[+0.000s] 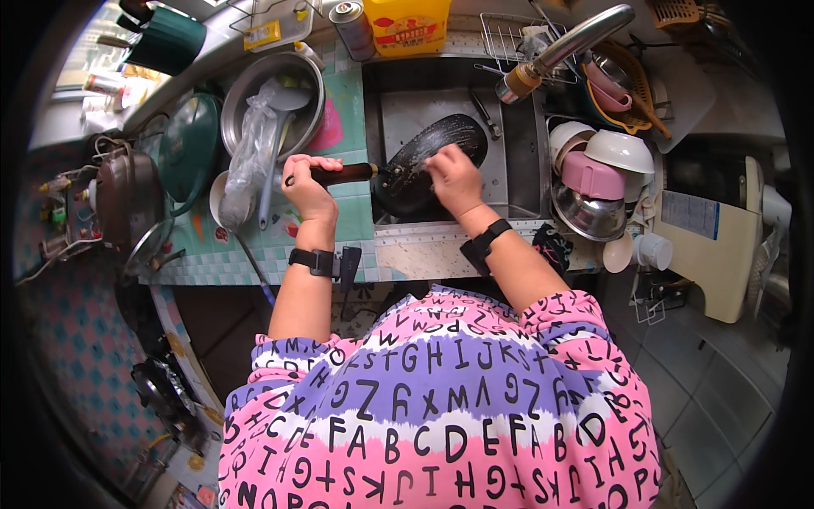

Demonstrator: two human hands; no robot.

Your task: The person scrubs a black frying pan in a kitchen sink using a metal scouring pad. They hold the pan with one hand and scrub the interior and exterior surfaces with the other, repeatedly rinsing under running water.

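Observation:
A black frying pan [439, 137] with drops and whitish streaks on its surface is held at a tilt in the stainless steel sink [524, 146]. My left hand [310, 184] grips its dark brown handle [343, 174] over the sink's left edge. Against the pan's surface, my right hand [455, 180] has its fingers bent downward. Something small and pale shows at those fingertips, but whether the hand holds it is unclear. A slim metal tool with a dark handle [486, 116] lies at the sink's back, beyond the pan.
The faucet [559, 48] arches over the sink's back right. Left stands a steel basin [232, 121] with a plastic bag [248, 149] and a grey spatula [275, 143]. Stacked bowls [617, 153] crowd the right side. A yellow container [407, 28] and a spray can [351, 30] stand behind.

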